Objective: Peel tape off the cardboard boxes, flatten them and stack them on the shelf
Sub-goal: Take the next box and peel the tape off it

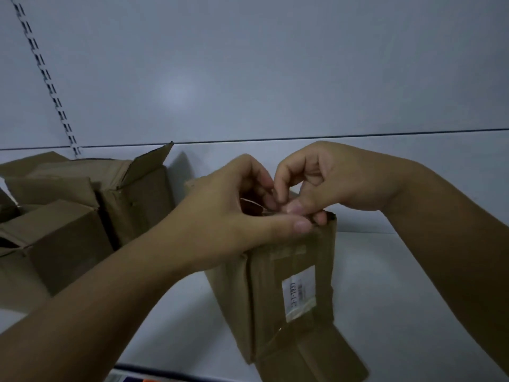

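Note:
A brown cardboard box (278,293) stands upright on the white shelf (399,285), with a white barcode label (298,295) on its near side and a loose flap at its bottom. My left hand (237,213) grips the box's top edge, thumb along the rim. My right hand (327,180) is right next to it, its thumb and fingertips pinching something small at that top edge, probably tape; the piece itself is hidden by the fingers.
Several open cardboard boxes (82,210) crowd the left of the shelf, flaps up. A slotted metal upright (46,78) runs up the grey back wall. Bare shelf surface lies to the right of the held box.

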Demonstrator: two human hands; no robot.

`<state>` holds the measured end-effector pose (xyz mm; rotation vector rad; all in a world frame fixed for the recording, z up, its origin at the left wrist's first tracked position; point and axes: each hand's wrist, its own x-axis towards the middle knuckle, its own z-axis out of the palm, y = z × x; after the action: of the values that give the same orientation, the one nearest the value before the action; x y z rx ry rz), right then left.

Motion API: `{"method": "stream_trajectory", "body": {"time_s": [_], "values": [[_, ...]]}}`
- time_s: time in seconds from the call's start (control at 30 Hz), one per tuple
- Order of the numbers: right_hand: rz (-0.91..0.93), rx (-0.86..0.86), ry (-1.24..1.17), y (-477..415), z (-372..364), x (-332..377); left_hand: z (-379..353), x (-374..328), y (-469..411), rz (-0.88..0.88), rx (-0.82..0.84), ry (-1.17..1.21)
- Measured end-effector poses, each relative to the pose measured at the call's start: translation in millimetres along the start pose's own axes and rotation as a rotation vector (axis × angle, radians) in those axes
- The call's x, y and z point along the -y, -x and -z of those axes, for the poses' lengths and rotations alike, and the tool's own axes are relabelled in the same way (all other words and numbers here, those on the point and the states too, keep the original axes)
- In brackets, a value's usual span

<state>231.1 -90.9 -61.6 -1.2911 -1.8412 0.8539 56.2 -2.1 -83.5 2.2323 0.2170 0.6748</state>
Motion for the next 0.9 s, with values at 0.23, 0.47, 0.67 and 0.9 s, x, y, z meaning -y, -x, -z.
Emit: {"method": "stream_trajectory", "body": {"time_s": [0.23, 0.47, 0.67, 0.9], "values": [[-0.013, -0.081, 0.322, 6, 16, -5, 3, -3, 1, -0.033, 0.092, -0.061], [-0.194, 0.229, 0.4, -4, 0, -9, -2, -7, -1, -0.018, 0.075, 0.057], [-0.186, 0.258, 0.395, -3, 0, -9, -6, -6, 0, -0.004, 0.053, 0.055], [-0.227, 0.229, 0.483, -3, 4, -12, 1, -7, 2, -0.063, 0.025, 0.156]]}}
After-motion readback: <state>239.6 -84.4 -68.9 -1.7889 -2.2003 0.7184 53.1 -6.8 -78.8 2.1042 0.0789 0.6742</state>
